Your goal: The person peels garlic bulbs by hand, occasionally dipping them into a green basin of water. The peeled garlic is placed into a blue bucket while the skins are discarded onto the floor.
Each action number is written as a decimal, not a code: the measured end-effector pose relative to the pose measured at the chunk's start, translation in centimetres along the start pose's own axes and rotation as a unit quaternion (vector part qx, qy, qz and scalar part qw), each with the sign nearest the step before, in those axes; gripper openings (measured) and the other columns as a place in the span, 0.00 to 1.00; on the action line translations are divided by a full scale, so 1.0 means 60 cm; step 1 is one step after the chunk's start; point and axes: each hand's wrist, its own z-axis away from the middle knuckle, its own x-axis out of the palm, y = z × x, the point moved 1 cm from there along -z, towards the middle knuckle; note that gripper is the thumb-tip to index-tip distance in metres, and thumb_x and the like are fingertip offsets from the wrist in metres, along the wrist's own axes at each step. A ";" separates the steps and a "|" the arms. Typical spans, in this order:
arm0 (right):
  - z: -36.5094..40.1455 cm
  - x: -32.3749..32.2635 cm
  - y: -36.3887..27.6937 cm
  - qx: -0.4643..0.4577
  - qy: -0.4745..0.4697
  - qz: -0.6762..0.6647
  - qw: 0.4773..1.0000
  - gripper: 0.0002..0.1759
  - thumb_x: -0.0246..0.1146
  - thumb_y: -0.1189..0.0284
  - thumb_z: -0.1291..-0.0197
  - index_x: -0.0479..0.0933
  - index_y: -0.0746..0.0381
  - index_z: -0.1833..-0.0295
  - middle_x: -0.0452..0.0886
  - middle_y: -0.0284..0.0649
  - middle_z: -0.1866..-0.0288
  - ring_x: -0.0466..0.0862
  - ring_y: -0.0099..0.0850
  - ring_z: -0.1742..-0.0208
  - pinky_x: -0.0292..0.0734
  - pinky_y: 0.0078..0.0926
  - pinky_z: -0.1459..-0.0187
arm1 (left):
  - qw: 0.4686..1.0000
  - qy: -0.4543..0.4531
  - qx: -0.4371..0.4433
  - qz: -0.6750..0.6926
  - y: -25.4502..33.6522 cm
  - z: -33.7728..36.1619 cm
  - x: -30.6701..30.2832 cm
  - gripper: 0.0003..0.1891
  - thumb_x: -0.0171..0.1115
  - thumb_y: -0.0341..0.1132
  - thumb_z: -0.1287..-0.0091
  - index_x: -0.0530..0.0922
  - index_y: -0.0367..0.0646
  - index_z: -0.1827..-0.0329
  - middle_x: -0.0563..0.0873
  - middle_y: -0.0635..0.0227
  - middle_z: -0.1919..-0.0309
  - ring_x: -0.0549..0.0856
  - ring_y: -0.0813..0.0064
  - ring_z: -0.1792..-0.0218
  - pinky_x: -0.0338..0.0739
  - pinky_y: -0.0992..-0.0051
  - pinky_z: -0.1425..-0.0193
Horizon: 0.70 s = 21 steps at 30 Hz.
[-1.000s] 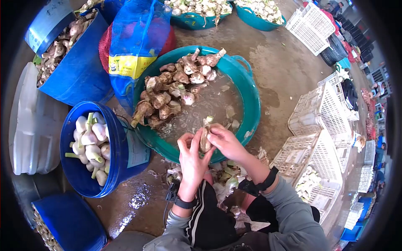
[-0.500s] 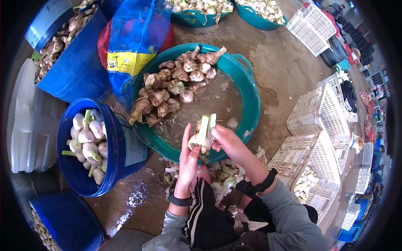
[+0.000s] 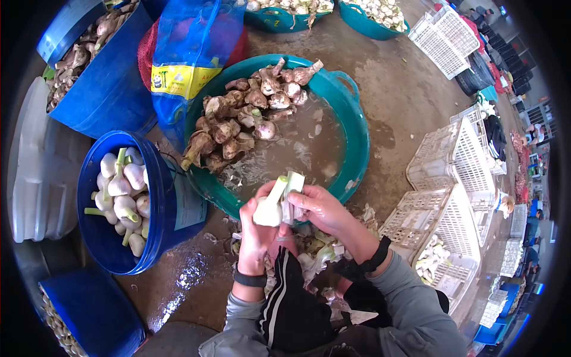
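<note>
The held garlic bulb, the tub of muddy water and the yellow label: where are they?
Held garlic bulb (image 3: 268, 212): head view, white rounded body.
Tub of muddy water (image 3: 356, 137): head view, right-hand wall.
Yellow label (image 3: 181, 81): head view, its middle.

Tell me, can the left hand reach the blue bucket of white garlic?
Probably yes: nothing seems between the left hand and the open bucket, though that hand holds a bulb.

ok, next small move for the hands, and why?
Probably draw the right hand outward to pull the pale papery outer skin clear. It pinches that skin, which sits right beside the smooth white garlic bulb with a green stem, while the left hand holds the bulb. Whether the skin is attached at the base isn't clear.
</note>
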 end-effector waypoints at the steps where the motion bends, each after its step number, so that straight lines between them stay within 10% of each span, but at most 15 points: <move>1: 0.005 0.008 -0.001 0.000 -0.001 0.000 1.000 0.15 0.54 0.64 0.32 0.75 0.66 0.62 0.76 0.32 0.68 0.73 0.20 0.74 0.70 0.22 0.70 | 1.000 0.000 0.001 0.000 0.000 0.000 -0.003 0.35 0.45 0.61 0.34 0.61 0.39 0.36 0.80 0.60 0.60 0.79 0.77 0.74 0.72 0.81 0.80; 4: -0.001 -0.005 0.025 -0.143 0.124 0.110 0.976 0.15 0.53 0.65 0.31 0.73 0.66 0.50 0.78 0.36 0.62 0.76 0.23 0.61 0.72 0.23 0.56 | 0.965 0.087 0.020 -0.247 -0.011 -0.003 -0.029 0.32 0.45 0.60 0.32 0.60 0.40 0.40 0.79 0.65 0.65 0.76 0.80 0.82 0.69 0.86 0.82; 7: 0.006 -0.007 0.049 -0.180 0.097 0.252 0.946 0.15 0.52 0.67 0.31 0.71 0.66 0.45 0.78 0.36 0.59 0.76 0.22 0.57 0.71 0.23 0.52 | 0.887 0.112 0.159 -0.418 -0.054 -0.005 -0.051 0.23 0.56 0.43 0.31 0.59 0.42 0.42 0.77 0.66 0.59 0.78 0.81 0.62 0.74 0.82 0.60; 11: -0.005 -0.014 0.016 -0.090 0.056 -0.156 0.982 0.14 0.47 0.63 0.29 0.69 0.62 0.51 0.79 0.40 0.63 0.81 0.30 0.61 0.76 0.29 0.60 | 0.997 -0.070 -0.028 -0.014 -0.015 0.013 -0.043 0.19 0.50 0.40 0.28 0.62 0.41 0.40 0.76 0.67 0.51 0.75 0.81 0.58 0.72 0.80 0.57; 15: 0.018 -0.022 -0.002 -0.065 -0.028 -0.223 0.972 0.12 0.47 0.64 0.29 0.67 0.60 0.52 0.79 0.41 0.65 0.81 0.32 0.66 0.77 0.29 0.65 | 0.994 -0.005 -0.009 -0.107 -0.024 0.008 -0.043 0.21 0.49 0.41 0.27 0.61 0.42 0.35 0.77 0.68 0.50 0.76 0.82 0.59 0.72 0.80 0.59; 18: 0.089 -0.020 -0.024 -0.069 0.043 0.005 0.997 0.13 0.49 0.63 0.30 0.70 0.61 0.53 0.78 0.39 0.68 0.81 0.30 0.70 0.76 0.29 0.67 | 0.997 0.048 0.027 -0.058 -0.025 0.005 -0.038 0.23 0.49 0.36 0.28 0.59 0.43 0.32 0.77 0.69 0.50 0.77 0.81 0.58 0.73 0.79 0.59; 19: 0.098 -0.051 0.012 -0.091 0.062 0.357 0.927 0.11 0.52 0.64 0.32 0.71 0.61 0.55 0.78 0.40 0.68 0.80 0.32 0.70 0.76 0.29 0.68 | 0.997 0.047 0.024 -0.057 -0.027 0.005 -0.034 0.23 0.49 0.36 0.28 0.59 0.43 0.32 0.77 0.69 0.50 0.77 0.81 0.58 0.73 0.79 0.59; 20: 0.107 -0.067 0.031 -0.098 0.076 0.664 0.737 0.10 0.55 0.66 0.34 0.73 0.62 0.57 0.77 0.40 0.69 0.80 0.33 0.71 0.76 0.30 0.68 | 0.994 0.059 0.042 -0.086 -0.031 0.003 -0.029 0.23 0.51 0.35 0.28 0.60 0.43 0.32 0.77 0.69 0.50 0.77 0.81 0.57 0.74 0.79 0.58; 21: 0.103 -0.049 0.025 -0.098 0.084 0.665 0.735 0.10 0.55 0.66 0.34 0.73 0.62 0.57 0.77 0.40 0.69 0.80 0.33 0.71 0.76 0.30 0.68 | 0.989 0.066 0.063 -0.117 -0.034 -0.002 -0.026 0.23 0.52 0.33 0.29 0.60 0.43 0.32 0.77 0.68 0.50 0.77 0.81 0.56 0.74 0.80 0.57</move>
